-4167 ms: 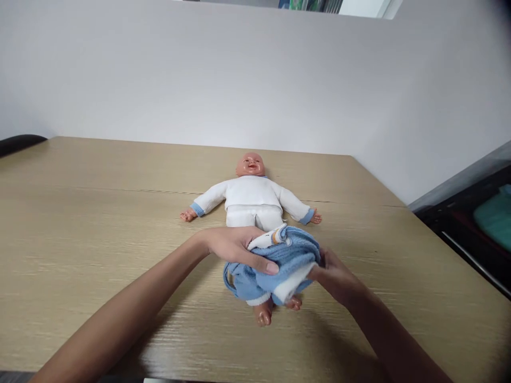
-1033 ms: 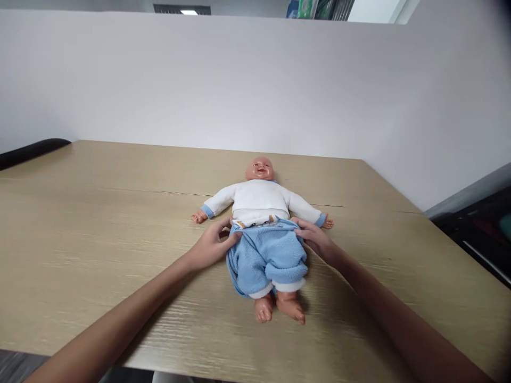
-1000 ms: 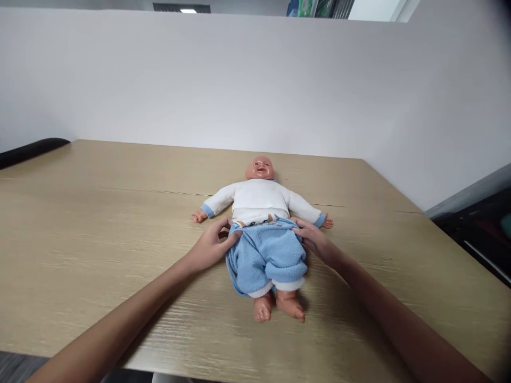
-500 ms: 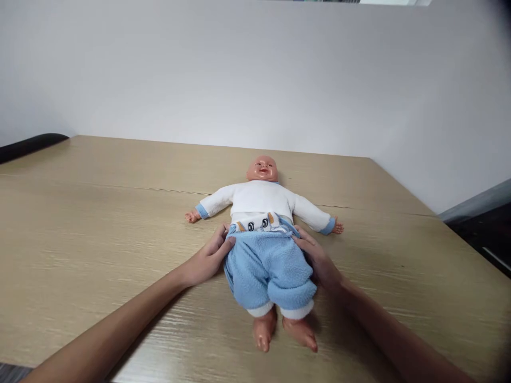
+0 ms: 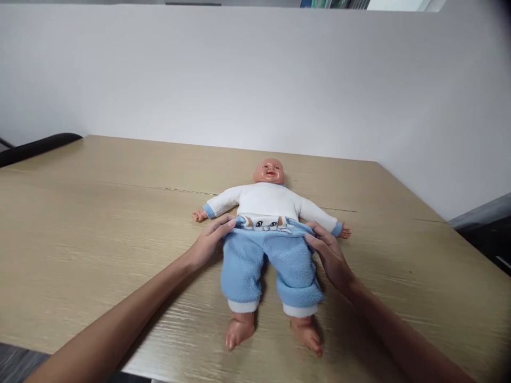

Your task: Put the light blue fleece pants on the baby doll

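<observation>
A baby doll (image 5: 266, 198) lies on its back on the wooden table (image 5: 99, 213), head away from me. It wears a white long-sleeved top and light blue fleece trousers (image 5: 268, 266) that reach its waist. Its bare feet point towards me, legs spread apart. My left hand (image 5: 209, 242) pinches the trousers' waistband at the doll's left-of-frame hip. My right hand (image 5: 329, 255) grips the waistband at the other hip, fingers curled on the fabric.
A white partition wall (image 5: 239, 80) stands behind the table. A dark chair back (image 5: 35, 148) shows at the far left edge. A dark shelf or trolley (image 5: 487, 234) sits past the table's right side.
The blue trousers went from bunched over the doll's shins to pulled up to its waist. In the last half second both hands drew the waistband higher and the legs spread apart.
</observation>
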Demonstrator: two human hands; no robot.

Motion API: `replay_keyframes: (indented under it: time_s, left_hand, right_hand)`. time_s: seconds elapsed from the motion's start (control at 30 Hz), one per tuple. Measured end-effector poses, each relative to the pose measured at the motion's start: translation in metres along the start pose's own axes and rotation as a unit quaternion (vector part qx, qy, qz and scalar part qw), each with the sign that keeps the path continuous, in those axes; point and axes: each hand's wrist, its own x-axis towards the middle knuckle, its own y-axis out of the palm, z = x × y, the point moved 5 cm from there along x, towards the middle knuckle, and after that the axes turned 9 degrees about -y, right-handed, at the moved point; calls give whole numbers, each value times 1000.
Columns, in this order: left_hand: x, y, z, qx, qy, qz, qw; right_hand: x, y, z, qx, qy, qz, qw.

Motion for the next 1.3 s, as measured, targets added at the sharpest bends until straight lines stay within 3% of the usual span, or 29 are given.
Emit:
replay_keyframes:
  time_s: [0.17,0.27,0.43,0.57,0.67,0.83,0.9,1.1,1.2,1.3]
  left_hand:
    - [14,1,-36,90,91,-41,991]
    - [30,1,-44,86,108,-63,988]
    - [54,-2,-22,26,39,-54,997]
    - [53,-3,-2,-18,-11,-14,1000]
    - [44,-4,-6,0,-26,14,1000]
    - [34,-5,-43,55,52,21,997]
    - [38,-6,-47,41,57,23,997]
    - [53,-13,-15,39,-4,-23,999]
    - [52,-13,-6,62,-8,-16,998]
    - [48,-9,-4,-2,-21,9,1000]
  right_hand:
    - [25,10,17,-146,-82,10,986]
    - [40,11,7,-95,-45,-24,994]
    - [43,5,-25,15,82,-90,992]
    - [32,6,-37,83,162,-66,981]
    - [26,9,-30,131,196,-37,971]
    - [35,10,6,33,96,5,995]
    - [43,10,9,4,66,1,998]
    - [52,2,-36,25,125,-86,988]
    - [44,2,-41,57,135,-91,985]
    - [33,10,-41,109,186,-61,974]
